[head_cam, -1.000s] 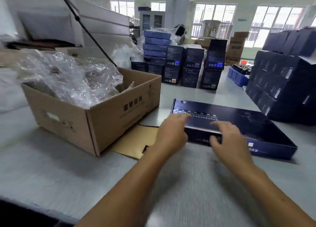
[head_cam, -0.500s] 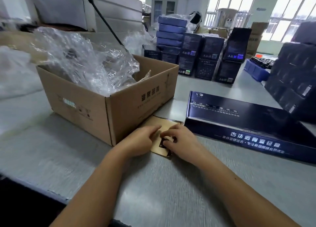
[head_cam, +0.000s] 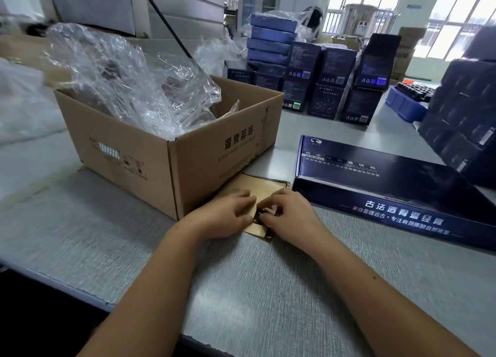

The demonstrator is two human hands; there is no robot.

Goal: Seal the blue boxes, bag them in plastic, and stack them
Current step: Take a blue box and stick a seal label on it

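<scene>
Both hands have left the near edge of the long dark-blue cardboard box (head_cam: 389,184), which stays flat on the grey table (head_cam: 268,289) to their right. The left hand (head_cam: 225,217) presses flat-fingered on a tan paper sheet (head_cam: 257,187) beside the brown corrugated carton (head_cam: 134,147). The right hand (head_cam: 290,217) curls its fingertips round a small dark label (head_cam: 261,217) on that sheet. The box front reads "古法透骨温经膏" in white; the carton's dark print is blurred.

Left grip (head_cam: 225,218) presses tan sheet (head_cam: 259,188), right grip (head_cam: 291,217) pinches it, between carton (head_cam: 128,141) and blue box (head_cam: 389,184).
</scene>
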